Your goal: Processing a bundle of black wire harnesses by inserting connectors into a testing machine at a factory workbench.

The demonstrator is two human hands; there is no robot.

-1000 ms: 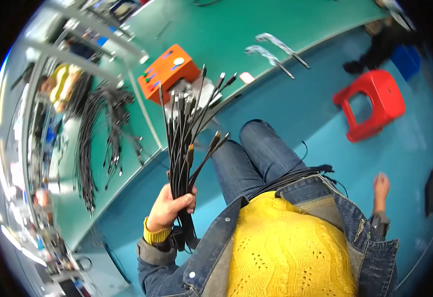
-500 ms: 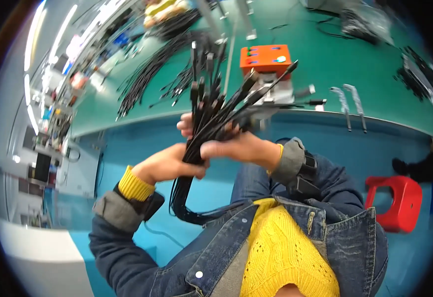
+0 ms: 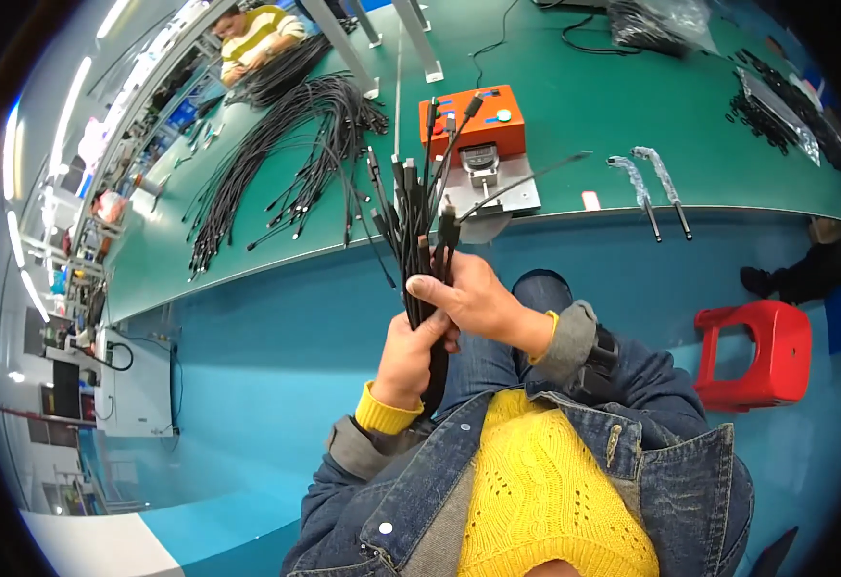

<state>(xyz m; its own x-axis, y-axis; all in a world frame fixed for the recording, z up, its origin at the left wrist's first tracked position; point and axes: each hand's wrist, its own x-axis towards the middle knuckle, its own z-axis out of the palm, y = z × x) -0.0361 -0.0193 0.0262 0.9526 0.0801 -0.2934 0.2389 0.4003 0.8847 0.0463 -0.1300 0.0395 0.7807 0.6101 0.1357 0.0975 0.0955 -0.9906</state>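
Observation:
A thick bundle of black cables [image 3: 409, 216] stands upright in front of me, its connector ends fanned out at the top. My left hand [image 3: 404, 361] is wrapped round the lower part of it. Just above, my right hand [image 3: 483, 303] closes on the same bundle below the connectors, thumb across the front. One thin cable sticks out to the right. Behind the connectors, partly covered by them, an orange box [image 3: 499, 125] with buttons sits on the bench beside a small metal fixture [image 3: 516, 192]. The bundle's lower end is hidden by my left hand and sleeve.
More black cables [image 3: 247, 163] lie on the green bench [image 3: 574, 106] at left. Two plastic-wrapped rods [image 3: 665, 183] overhang its front edge. Metal posts [image 3: 425, 48] rise at the back, with a person [image 3: 257, 34] beyond. A red stool [image 3: 781, 356] stands at right.
The bundle has moved slightly right and its trailing end no longer hangs in a loop at left. My left hand has shifted right; both hands still grip it. The view has also shifted.

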